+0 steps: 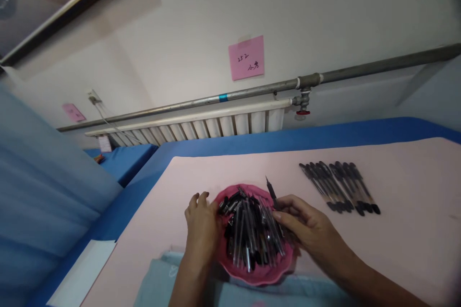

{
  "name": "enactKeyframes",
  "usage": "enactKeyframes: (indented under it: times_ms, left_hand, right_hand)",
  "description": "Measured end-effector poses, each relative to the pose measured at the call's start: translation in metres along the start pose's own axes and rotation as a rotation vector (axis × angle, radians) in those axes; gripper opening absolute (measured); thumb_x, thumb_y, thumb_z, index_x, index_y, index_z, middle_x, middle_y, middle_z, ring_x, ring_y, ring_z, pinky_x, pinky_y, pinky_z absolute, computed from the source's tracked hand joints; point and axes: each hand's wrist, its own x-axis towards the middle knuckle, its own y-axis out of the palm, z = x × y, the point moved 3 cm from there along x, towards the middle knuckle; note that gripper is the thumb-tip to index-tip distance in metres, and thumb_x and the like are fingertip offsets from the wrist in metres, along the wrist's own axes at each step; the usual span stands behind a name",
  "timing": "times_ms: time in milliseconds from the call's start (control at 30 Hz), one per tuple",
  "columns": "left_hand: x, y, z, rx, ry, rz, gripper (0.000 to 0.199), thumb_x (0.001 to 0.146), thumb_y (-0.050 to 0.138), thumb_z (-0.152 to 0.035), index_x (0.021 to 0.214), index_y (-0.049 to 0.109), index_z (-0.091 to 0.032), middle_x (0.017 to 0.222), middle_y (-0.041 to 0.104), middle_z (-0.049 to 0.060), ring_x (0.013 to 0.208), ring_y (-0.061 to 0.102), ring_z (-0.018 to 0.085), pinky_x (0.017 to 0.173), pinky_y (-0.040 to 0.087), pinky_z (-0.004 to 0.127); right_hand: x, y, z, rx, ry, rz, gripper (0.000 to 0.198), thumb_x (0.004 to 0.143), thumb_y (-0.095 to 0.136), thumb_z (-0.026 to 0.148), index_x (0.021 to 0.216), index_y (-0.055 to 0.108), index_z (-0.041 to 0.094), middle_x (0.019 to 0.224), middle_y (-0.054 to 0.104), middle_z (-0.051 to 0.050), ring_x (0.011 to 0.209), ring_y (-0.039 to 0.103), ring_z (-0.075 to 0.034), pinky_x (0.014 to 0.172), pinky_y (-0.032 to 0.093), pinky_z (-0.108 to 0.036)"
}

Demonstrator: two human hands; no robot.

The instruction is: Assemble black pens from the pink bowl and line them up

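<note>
A pink bowl (248,276) with a scalloped rim holds many pen parts (248,230), clear barrels and black caps among them. My right hand (306,230) is over the bowl's right side, its thumb and fingers pinched on an uncapped pen (271,189) with a black grip, its tip pointing up and away. Against the left rim rests my left hand (201,223), fingers apart; its thumb side reaches to the black caps at the bowl's edge and is partly hidden. Farther right, several capped pens (338,187) lie side by side in a slanted row.
A pink sheet (406,249) covers the blue table (273,140). Light blue cloth (158,280) lies in front, and white paper (82,268) at the left. Behind stand a radiator (212,127) and a pipe (259,90); a blue curtain (43,192) hangs left.
</note>
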Motion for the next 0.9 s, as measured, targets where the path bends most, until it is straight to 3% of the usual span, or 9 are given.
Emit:
enactKeyframes:
  times_ms: [133,300,500,733,900]
  left_hand:
    - [-0.003,0.008,-0.006,0.097,0.023,0.099,0.026,0.072,0.053,-0.023,0.093,0.068,-0.027,0.136,0.04,0.005,0.129,0.02,0.033,0.098,0.024,0.045]
    - [-0.002,0.011,-0.007,0.153,0.022,0.15,0.027,0.077,0.047,-0.027,0.093,0.069,-0.026,0.137,0.039,0.007,0.129,0.023,0.033,0.097,0.026,0.045]
    - [-0.003,0.012,-0.008,0.187,0.036,0.168,0.032,0.08,0.041,-0.026,0.099,0.066,-0.021,0.138,0.037,0.011,0.127,0.026,0.033,0.096,0.03,0.043]
    - [-0.005,0.012,-0.009,0.167,0.086,0.121,0.031,0.079,0.04,-0.018,0.093,0.068,-0.014,0.133,0.042,0.016,0.125,0.03,0.031,0.094,0.034,0.04]
    - [-0.003,0.007,-0.004,-0.013,0.087,0.046,0.024,0.071,0.049,-0.015,0.087,0.068,-0.013,0.128,0.047,0.018,0.12,0.037,0.031,0.096,0.031,0.041]
  right_hand:
    - [0.0,0.0,0.0,-0.033,-0.001,0.0,0.019,0.072,0.057,0.037,0.081,0.057,0.02,0.057,0.048,0.005,0.048,0.045,-0.008,0.04,0.034,-0.02]
    - [-0.001,0.0,0.0,-0.051,-0.005,0.02,0.019,0.074,0.056,0.038,0.081,0.056,0.02,0.054,0.044,0.007,0.044,0.042,-0.008,0.04,0.033,-0.02]
    - [0.001,-0.002,-0.001,-0.073,-0.011,0.026,0.018,0.072,0.057,0.036,0.079,0.057,0.02,0.062,0.051,0.004,0.055,0.048,-0.01,0.05,0.04,-0.021]
    - [0.001,-0.002,-0.001,-0.078,-0.029,0.031,0.016,0.073,0.057,0.034,0.081,0.057,0.019,0.065,0.054,0.002,0.061,0.052,-0.012,0.055,0.044,-0.023]
    - [0.002,-0.003,0.0,-0.109,-0.054,0.025,0.014,0.075,0.057,0.032,0.08,0.057,0.019,0.063,0.053,0.003,0.059,0.051,-0.011,0.054,0.044,-0.023]
